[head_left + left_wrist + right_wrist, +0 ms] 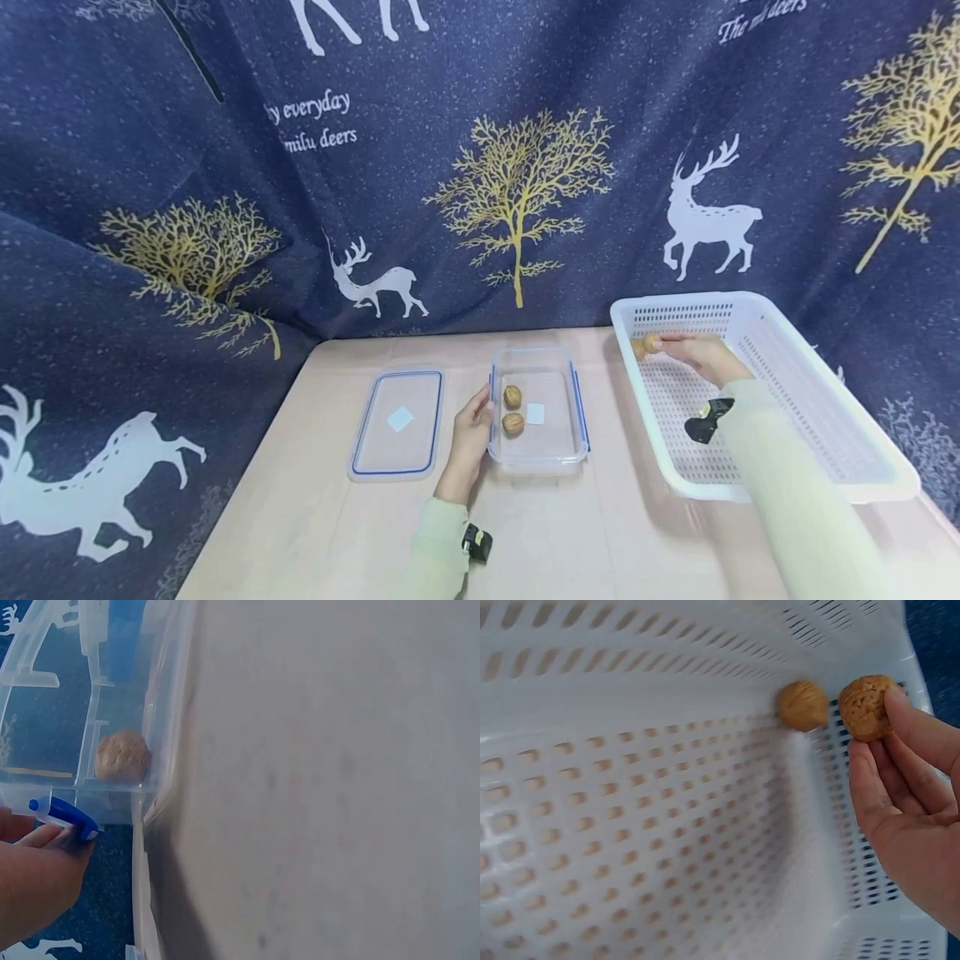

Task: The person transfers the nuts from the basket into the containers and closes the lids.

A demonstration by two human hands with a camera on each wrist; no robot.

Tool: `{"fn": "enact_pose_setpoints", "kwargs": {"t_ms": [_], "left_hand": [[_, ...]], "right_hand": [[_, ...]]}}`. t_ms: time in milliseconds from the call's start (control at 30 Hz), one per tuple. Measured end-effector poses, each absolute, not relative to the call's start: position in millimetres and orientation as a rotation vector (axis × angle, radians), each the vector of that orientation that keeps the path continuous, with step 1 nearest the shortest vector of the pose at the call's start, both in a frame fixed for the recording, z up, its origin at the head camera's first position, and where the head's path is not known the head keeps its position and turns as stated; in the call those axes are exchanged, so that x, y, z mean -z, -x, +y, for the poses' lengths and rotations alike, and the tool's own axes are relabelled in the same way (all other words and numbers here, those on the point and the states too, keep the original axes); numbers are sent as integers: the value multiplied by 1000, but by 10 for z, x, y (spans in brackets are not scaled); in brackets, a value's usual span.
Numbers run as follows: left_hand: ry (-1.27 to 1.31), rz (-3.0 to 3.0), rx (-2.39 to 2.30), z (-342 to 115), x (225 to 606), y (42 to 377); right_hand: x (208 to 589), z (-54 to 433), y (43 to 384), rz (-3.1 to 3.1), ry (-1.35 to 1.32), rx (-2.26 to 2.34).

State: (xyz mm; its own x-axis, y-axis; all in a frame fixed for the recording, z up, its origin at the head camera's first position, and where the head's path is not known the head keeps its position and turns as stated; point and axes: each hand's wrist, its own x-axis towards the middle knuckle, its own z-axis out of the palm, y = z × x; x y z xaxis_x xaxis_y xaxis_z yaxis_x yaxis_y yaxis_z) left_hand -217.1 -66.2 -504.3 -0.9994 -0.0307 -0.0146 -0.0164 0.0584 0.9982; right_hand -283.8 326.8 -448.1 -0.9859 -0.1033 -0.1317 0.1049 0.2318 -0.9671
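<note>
My right hand (701,354) is inside the white basket, pinching a walnut (866,707) between thumb and fingers. Another walnut (803,706) lies in the basket's corner, just beside the held one. With its fingers at the blue side latch (67,814), my left hand (471,429) holds the left side of a clear plastic food container (538,461). Two walnuts sit inside that container along its left side, a rear walnut (512,396) and a front walnut (513,424). A pale square label (536,414) shows in the container's floor.
The perforated white basket (660,433) stands at the table's right. Left of the container, its clear lid (397,462) with a blue seal lies flat on the pink table (315,500). A dark blue cloth (465,250) printed with deer and trees hangs behind.
</note>
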Motion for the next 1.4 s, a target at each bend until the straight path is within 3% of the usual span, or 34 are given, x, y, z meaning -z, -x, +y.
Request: {"fn": "enact_pose_setpoints", "kwargs": {"t_ms": [667, 1100, 1400], "left_hand": [[-67, -2300, 2127, -598, 4998, 2161], [-64, -2322, 2088, -607, 5013, 2170], [-68, -2348, 2064, -645, 5006, 2184]], "right_hand": [[3838, 3104, 2615, 2147, -160, 2147], [3376, 2436, 2452, 2002, -142, 2284], [3367, 1856, 2433, 2035, -98, 2238]]}}
